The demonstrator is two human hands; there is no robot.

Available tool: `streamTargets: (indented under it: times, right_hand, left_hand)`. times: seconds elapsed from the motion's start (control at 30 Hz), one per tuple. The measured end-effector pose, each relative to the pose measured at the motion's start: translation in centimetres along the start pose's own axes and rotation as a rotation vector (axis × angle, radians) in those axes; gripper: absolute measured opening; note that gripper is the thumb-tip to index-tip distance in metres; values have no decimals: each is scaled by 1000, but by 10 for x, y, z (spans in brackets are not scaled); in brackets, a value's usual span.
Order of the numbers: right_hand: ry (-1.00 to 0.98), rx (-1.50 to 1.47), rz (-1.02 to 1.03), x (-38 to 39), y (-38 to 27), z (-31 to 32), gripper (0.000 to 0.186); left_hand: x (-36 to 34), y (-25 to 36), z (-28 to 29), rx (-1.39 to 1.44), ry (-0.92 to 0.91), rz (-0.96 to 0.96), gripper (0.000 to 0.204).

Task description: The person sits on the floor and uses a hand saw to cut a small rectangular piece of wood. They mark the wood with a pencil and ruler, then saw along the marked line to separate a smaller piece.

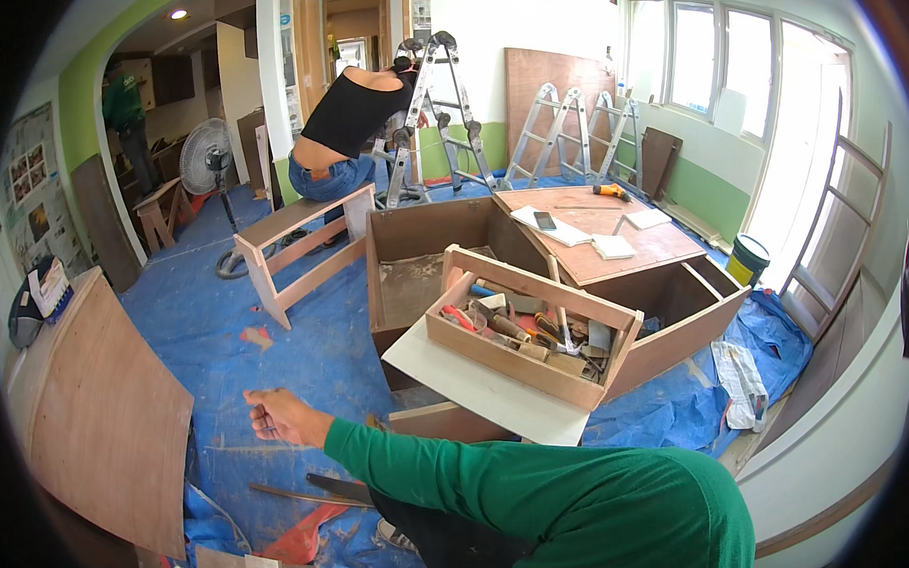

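Note:
My right hand (288,418) reaches out to the left at the end of a green-sleeved arm, above the blue floor sheet (312,349). Its fingers are curled in and the thumb and forefinger press together; whatever they may hold is too small or hidden to name. My left hand does not show. Right of my hand, an open wooden tool box (512,364) holds several hand tools, among them a hammer (563,328). The box rests on a white board (446,379) laid over brown cabinet frames (401,232). Below my forearm lies a long dark flat strip (339,488).
A curved plywood panel (120,403) stands at the left. Beyond are a slatted wooden bench (307,219), a fan (207,157) and folding ladders (435,133), beside which a person (350,120) crouches. A drill (611,191) and a phone (545,221) lie on plywood; a bucket (748,260) stands right.

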State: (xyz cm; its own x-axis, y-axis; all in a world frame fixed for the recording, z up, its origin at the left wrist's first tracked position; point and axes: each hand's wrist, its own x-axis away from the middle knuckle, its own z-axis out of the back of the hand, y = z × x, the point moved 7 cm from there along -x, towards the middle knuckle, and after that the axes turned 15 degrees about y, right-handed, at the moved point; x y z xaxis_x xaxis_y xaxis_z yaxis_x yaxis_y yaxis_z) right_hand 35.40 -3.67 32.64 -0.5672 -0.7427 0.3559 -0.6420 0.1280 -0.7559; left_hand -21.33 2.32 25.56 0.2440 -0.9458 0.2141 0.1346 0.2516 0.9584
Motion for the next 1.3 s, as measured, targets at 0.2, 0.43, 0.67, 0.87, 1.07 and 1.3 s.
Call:
streamTargets:
  times: [0.2, 0.43, 0.67, 0.87, 1.07, 1.3]
  right_hand:
    - [-72, -36, 24, -9, 1, -5, 26]
    - [-190, -175, 56, -30, -6, 22, 13]
    - [-140, 67, 113, 41, -22, -28, 24]
    - [-150, 79, 123, 62, -31, -32, 33]
    - [-187, 75, 130, 71, -32, -41, 31]
    - [-217, 95, 142, 80, -27, -50, 31]
  left_hand:
    - [-3, 0, 8, 64, 2, -43, 65]
    - [-42, -16, 1, 352, -180, -111, 59]
    - [-46, -22, 22, 206, 30, -54, 84]
    - [-10, 11, 17, 165, 51, -47, 84]
    - [-14, 5, 29, 262, 75, -54, 88]
    - [-20, 5, 31, 258, 79, -54, 87]
